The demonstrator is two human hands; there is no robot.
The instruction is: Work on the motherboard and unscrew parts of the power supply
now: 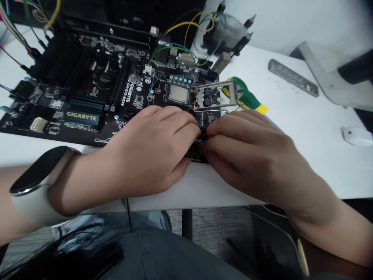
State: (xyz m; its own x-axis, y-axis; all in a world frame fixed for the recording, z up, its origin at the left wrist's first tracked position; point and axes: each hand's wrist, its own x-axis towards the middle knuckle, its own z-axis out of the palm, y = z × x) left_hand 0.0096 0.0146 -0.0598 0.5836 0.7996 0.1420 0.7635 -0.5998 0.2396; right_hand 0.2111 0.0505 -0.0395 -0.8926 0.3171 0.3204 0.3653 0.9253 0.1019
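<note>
White desk [326, 167] before a pale wall [282, 23]; grey floor [211, 229] below, perhaps carpeted.

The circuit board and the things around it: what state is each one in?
Board: lying flat
CPU: on the board, uncovered
Frame: swung open
Cooler: off the CPU
Watch: worn, unlit
Left hand: curled over the board, grip hidden
Right hand: curled at the board, grip hidden

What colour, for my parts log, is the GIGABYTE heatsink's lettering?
Gold lettering, clearest in the head view.
</note>
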